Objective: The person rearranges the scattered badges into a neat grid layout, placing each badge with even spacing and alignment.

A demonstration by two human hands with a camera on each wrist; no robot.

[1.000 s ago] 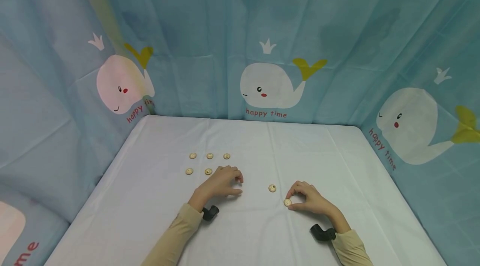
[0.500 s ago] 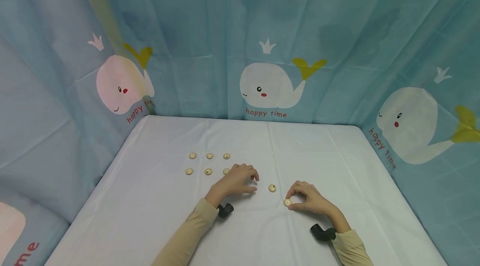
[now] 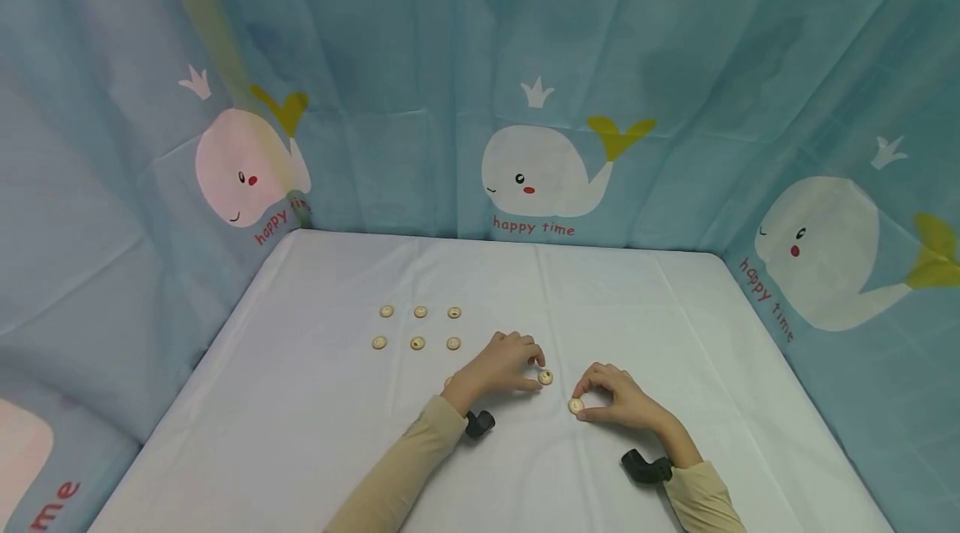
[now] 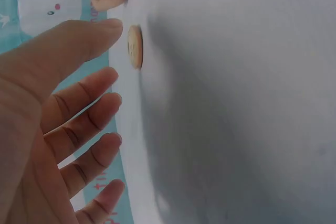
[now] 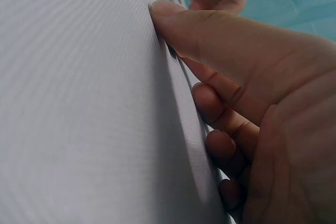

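Note:
Small round pale wooden discs with marks on top lie on the white cloth. One disc with a dark spot (image 3: pixel 545 377) sits right at my left hand (image 3: pixel 501 366), between thumb and fingers, which are spread and not closed on it. In the left wrist view, a gap shows between thumb and that disc (image 4: pixel 135 46). To its right, my right hand (image 3: pixel 618 399) pinches another disc (image 3: pixel 576 405) by its edges, thumb and index finger on opposite sides, down on the cloth. The right wrist view hides this disc behind the thumb (image 5: pixel 184 24).
Two rows of discs, a far row (image 3: pixel 421 312) and a nearer row (image 3: pixel 417 343), lie to the left. Another disc (image 3: pixel 448 381) is partly covered by my left wrist. Blue whale-print curtains (image 3: pixel 375 174) border the white-clothed table (image 3: pixel 637 299).
My left hand has moved rightward from beside the nearer row to the spotted disc, uncovering a disc of that row. My right hand keeps its place on its disc.

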